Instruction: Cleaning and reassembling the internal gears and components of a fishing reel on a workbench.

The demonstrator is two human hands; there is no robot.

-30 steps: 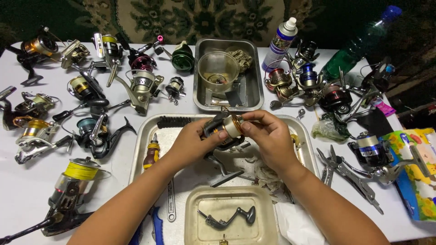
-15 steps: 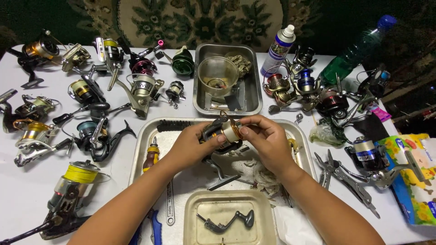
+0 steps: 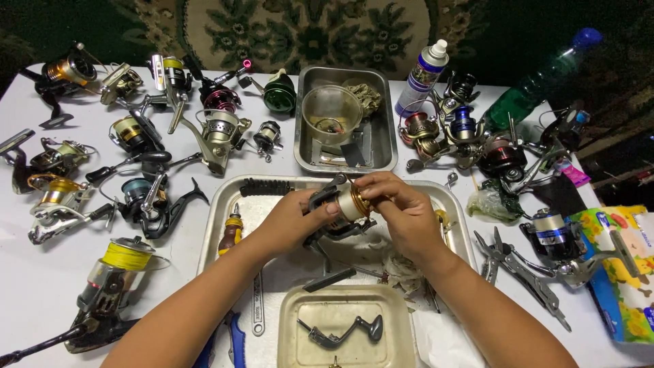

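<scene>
A dark spinning reel (image 3: 327,221) is held above the large metal tray (image 3: 225,204), near the tray's far edge. The left hand (image 3: 293,221) is closed around the reel body; its thumb is pressed against the pale spool (image 3: 351,202). The right hand (image 3: 402,211) is curled over the spool's gold end, fingertips closed on it. Both grips are tight on the reel. Nearer than the large tray, a small beige tray (image 3: 293,337) holds a detached crank handle (image 3: 344,332). Beyond the large tray, a deep steel pan (image 3: 385,129) contains a clear cup (image 3: 332,112). Further reels are spread over the white surface (image 3: 27,272) on both sides.
</scene>
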